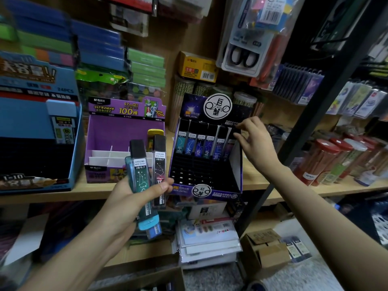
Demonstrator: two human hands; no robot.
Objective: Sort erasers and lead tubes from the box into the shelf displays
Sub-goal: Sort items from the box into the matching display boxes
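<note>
Several slim plastic lead tubes (139,175), teal, dark and blue, fan out of the left hand (128,198), whose fingers curl round them before the wooden shelf (63,194). The right hand (256,141) pinches the top of the end tube (231,143) in the back row of the dark starry cardboard display box (235,164).

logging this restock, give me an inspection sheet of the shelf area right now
surface: wooden shelf, crowded with displays
job's things: dark display box, back row of lead tubes standing; purple display box, slots mostly empty
clutter: blue carton, red-lidded tubs
grips: left grip holds several loose tubes; right grip at the row's right end, pinch unclear
cables: nothing seen
surroundings: hanging scissors pack, black upright, cardboard box below
</note>
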